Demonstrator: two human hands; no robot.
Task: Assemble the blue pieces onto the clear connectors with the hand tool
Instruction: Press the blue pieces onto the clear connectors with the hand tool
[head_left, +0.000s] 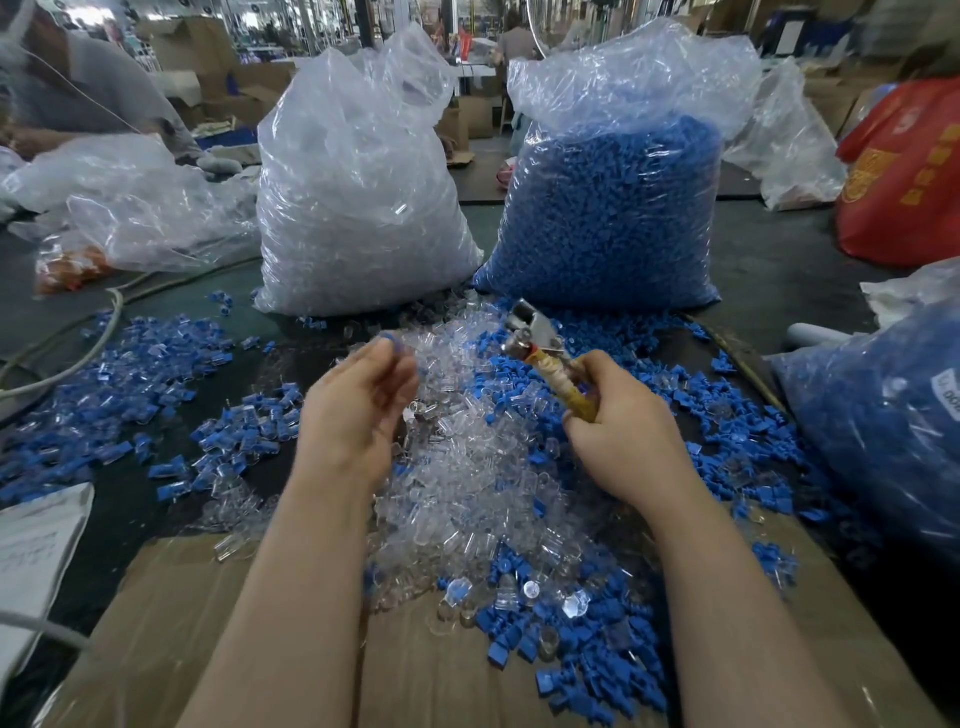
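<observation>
My 2 hands: left hand (358, 400) pinches 1 blue piece (388, 341), right hand (621, 415) grips 1 hand tool (540, 345); 2 full bags upright behind, 1 clear (358, 197), 1 blue (613, 208).

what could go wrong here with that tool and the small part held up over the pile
The left hand pinches a small blue plastic piece at its fingertips only; dropped, it may vanish among the loose clear plastic connectors. The right hand grips the yellow-handled metal hand tool close by, so fingers could get nipped.

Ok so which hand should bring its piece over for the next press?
Probably the left hand: it pinches a blue piece at its fingertips, near the hand tool gripped by the right hand.
</observation>
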